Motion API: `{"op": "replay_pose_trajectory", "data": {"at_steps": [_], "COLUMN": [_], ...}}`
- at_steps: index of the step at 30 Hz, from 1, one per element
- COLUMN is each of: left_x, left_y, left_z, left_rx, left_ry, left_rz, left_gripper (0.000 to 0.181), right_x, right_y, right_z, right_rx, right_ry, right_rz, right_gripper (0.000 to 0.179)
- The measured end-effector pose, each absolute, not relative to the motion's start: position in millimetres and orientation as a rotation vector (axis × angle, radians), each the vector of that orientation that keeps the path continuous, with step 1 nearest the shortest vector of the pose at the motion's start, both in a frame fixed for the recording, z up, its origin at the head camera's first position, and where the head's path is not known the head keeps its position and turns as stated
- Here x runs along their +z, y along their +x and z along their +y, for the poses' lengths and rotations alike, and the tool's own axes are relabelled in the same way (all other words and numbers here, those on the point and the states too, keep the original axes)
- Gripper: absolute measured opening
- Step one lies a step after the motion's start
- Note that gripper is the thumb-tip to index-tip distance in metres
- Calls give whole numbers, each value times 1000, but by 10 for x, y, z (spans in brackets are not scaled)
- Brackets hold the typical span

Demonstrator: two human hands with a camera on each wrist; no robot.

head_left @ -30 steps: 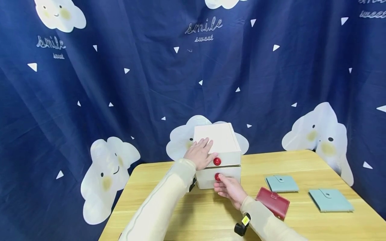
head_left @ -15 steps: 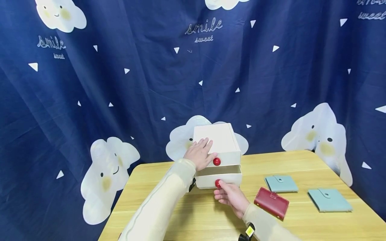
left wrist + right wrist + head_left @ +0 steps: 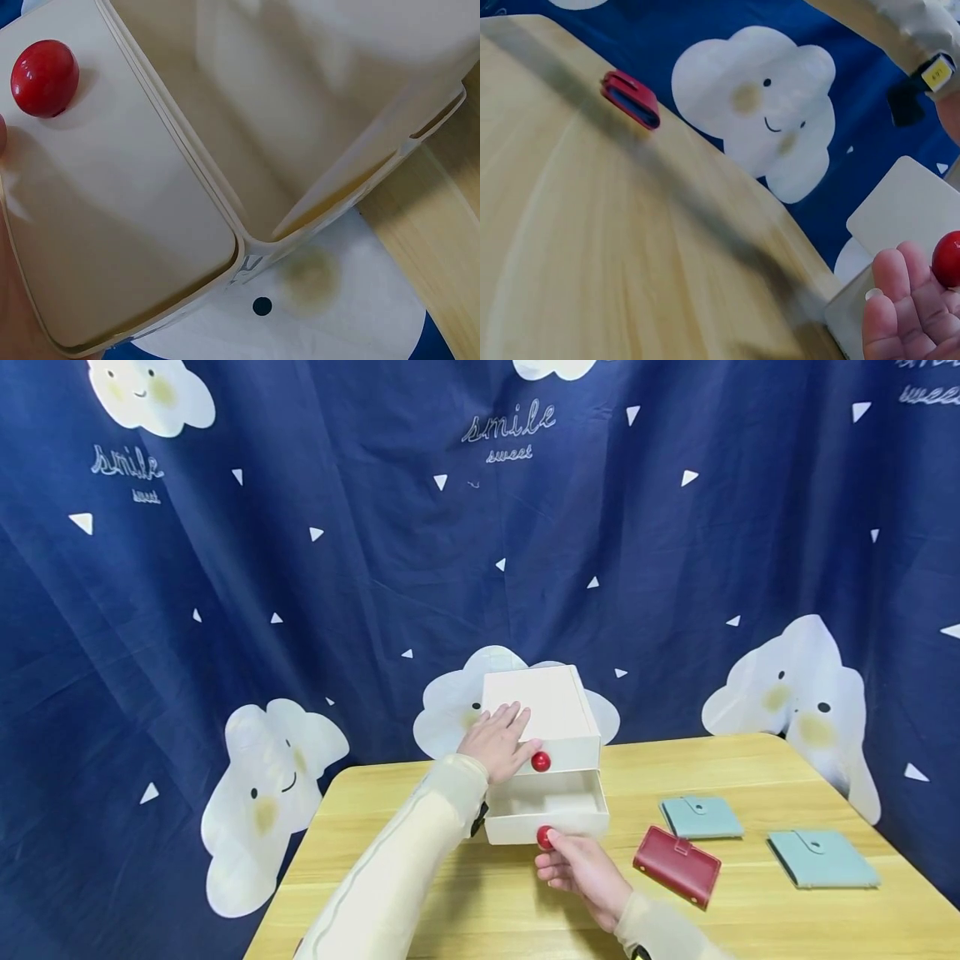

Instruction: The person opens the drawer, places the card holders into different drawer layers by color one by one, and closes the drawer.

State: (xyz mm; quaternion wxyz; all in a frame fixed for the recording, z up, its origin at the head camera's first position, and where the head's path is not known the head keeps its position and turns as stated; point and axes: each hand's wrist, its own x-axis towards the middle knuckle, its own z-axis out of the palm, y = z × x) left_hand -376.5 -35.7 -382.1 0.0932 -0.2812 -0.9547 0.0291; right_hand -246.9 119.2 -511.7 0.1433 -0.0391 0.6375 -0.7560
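A small white two-drawer box (image 3: 543, 702) stands on the table with a round red knob on each drawer. My left hand (image 3: 498, 747) rests on its top front edge, fingers spread, thumb beside the upper red knob (image 3: 541, 762). The upper drawer is closed. With thumb and fingers my right hand (image 3: 585, 872) pinches the lower red knob (image 3: 544, 837). The lower drawer (image 3: 517, 829) stands pulled out, and its bare white inside shows in the head view and in the left wrist view. In the right wrist view the lower knob (image 3: 949, 259) sits by my curled fingers.
Right of the box a dark red wallet (image 3: 678, 865) lies on the wooden table (image 3: 375, 827), near two light blue wallets, one behind (image 3: 702, 817) and one farther right (image 3: 822, 858). Another red wallet (image 3: 632, 100) shows at the table edge in the right wrist view. A blue cloud-print curtain hangs behind.
The lower drawer has come out from nearly closed to well open, drawn toward me by my right hand on its knob. My left hand has stayed on the box.
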Motion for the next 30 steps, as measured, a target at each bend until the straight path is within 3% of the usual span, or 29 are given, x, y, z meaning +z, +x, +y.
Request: {"op": "replay_pose_trajectory", "data": {"at_steps": [30], "left_x": [-3802], "left_y": [-3759], "left_z": [-350], "left_rx": [113], "left_ry": [-837], "left_rz": [-2839], "left_gripper": [72], "right_x": [-5181], "right_y": [-2095], "right_z": [1204], "right_rx": [-2142], "right_ry": [-205], "right_rz": [1756], "right_gripper": [43]}}
